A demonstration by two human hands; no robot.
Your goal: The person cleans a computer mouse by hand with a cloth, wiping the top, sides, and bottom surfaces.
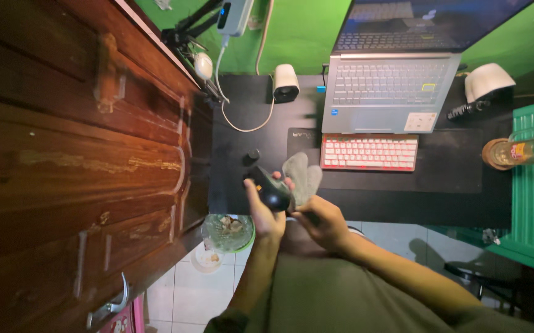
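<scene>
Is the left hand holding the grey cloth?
No, the left hand grips a black mouse; the right hand holds the grey cloth.

Scene dim overall. Warm glare streaks the wooden door (75,154) at left; cool glow comes from the laptop (396,68) screen. The black desk (402,197) reads nearly featureless. Wide-angle bending at edges; hands slightly soft.

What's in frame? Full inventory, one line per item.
computer mouse: 1, black, in left hand above desk edge
cloth: 1, grey, in right hand, behind mouse
laptop: 1, silver, open, desk rear
keyboard: 1, white and red, front of laptop
desk: 1, black
speakers: 2, white, flanking laptop
glass mug: 1, clear, right of desk
wooden door: 1, brown, left
left hand: 1, holding mouse
right hand: 1, holding cloth
</scene>
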